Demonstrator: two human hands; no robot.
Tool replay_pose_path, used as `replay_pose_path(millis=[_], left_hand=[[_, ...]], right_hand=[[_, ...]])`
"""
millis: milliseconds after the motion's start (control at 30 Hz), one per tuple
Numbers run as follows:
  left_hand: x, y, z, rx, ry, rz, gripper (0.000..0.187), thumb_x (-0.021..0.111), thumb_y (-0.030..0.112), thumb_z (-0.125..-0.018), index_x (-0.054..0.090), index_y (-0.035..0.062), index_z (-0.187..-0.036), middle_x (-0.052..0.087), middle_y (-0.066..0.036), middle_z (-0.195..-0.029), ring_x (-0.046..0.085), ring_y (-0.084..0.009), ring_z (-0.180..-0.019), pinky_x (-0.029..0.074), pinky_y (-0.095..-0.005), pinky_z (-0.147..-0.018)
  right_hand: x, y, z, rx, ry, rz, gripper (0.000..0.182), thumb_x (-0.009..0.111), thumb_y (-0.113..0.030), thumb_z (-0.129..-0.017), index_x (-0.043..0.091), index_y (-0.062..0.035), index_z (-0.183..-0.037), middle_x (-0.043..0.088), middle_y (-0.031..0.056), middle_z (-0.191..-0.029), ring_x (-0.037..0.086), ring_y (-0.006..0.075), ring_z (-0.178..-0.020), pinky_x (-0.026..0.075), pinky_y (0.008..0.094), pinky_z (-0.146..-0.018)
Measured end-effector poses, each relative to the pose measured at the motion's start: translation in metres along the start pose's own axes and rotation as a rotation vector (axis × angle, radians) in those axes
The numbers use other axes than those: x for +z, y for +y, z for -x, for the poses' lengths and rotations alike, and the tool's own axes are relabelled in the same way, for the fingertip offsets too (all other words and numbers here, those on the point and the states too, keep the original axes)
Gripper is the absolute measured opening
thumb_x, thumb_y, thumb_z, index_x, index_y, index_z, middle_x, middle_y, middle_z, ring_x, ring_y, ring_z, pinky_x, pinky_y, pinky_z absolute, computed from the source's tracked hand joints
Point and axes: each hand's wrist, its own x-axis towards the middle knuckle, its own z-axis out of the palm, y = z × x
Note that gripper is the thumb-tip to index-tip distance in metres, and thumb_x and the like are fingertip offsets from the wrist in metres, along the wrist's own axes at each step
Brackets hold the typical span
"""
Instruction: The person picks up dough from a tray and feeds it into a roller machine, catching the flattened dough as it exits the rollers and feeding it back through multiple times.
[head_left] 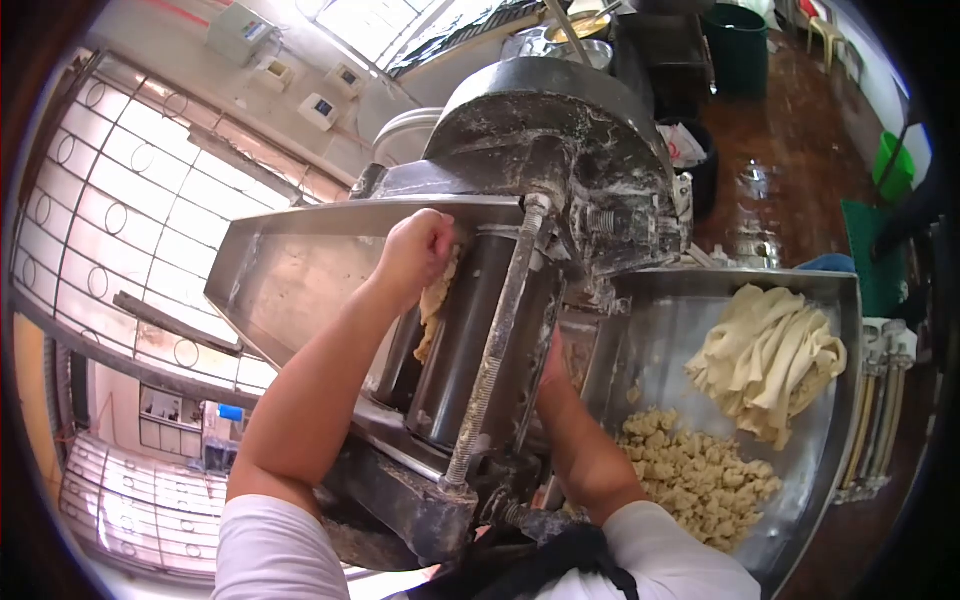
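Observation:
Steel rollers (pixel 460 340) sit in the middle of a large floury machine (pixel 540 120). My left hand (pixel 420 250) is closed in a fist over the upper left end of the rollers. A ragged strip of dough (pixel 433 310) hangs just below it along the roller; whether my fingers grip it is hidden. My right hand (pixel 553 362) is down behind the rollers on the right side, mostly hidden by the machine, its fingers out of sight. A threaded rod (pixel 497 340) crosses in front of the rollers.
A metal tray (pixel 690 300) on the right holds a folded pile of smooth dough (pixel 765 355) and many dough crumbs (pixel 700 480). To the left a steel chute (pixel 300 270) slopes to the rollers. Green bins (pixel 738 50) and bowls (pixel 585 50) stand farther back.

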Motion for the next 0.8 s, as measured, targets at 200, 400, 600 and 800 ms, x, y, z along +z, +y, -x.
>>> replay_pose_path(millis=[200,400,600,800], left_hand=[[-0.008,-0.005,0.0,-0.146,-0.054,0.285,0.042,0.05,0.03,-0.088,0.038,0.0117,-0.052,0.032,0.0,-0.046,0.03,-0.0119,-0.037,0.02,-0.0279,-0.036],[-0.012,0.003,-0.019,0.398,0.187,-0.043,0.033,0.047,0.027,-0.086,0.04,0.013,-0.057,0.031,0.002,-0.048,0.027,-0.0096,-0.038,0.016,-0.0267,-0.035],[-0.047,0.004,-0.015,0.576,0.574,0.036,0.034,0.057,0.023,-0.086,0.044,0.0117,-0.057,0.037,0.003,-0.05,0.033,-0.0071,-0.041,0.02,-0.025,-0.039],[-0.046,-0.003,-0.021,0.709,0.623,-0.377,0.035,0.059,0.027,-0.088,0.052,0.0084,-0.059,0.041,0.005,-0.051,0.034,-0.0053,-0.046,0.024,-0.0232,-0.046]], right_hand=[[-0.014,-0.005,0.003,0.036,-0.022,0.044,0.062,0.045,-0.057,-0.09,0.055,-0.0096,-0.129,0.059,0.0144,-0.125,0.06,0.0339,-0.108,0.048,0.05,-0.094],[-0.034,-0.015,-0.006,-0.053,0.036,0.101,0.065,0.048,-0.059,-0.089,0.053,-0.0109,-0.131,0.058,0.0133,-0.127,0.058,0.0333,-0.111,0.046,0.0503,-0.097],[-0.037,-0.012,0.002,-0.089,0.061,0.16,0.068,0.044,-0.062,-0.09,0.047,-0.012,-0.136,0.054,0.0116,-0.132,0.054,0.032,-0.117,0.041,0.0495,-0.101],[-0.035,-0.024,0.004,-0.139,0.078,0.17,0.069,0.04,-0.064,-0.091,0.047,-0.0129,-0.137,0.055,0.0116,-0.131,0.055,0.0326,-0.116,0.042,0.0493,-0.101]])
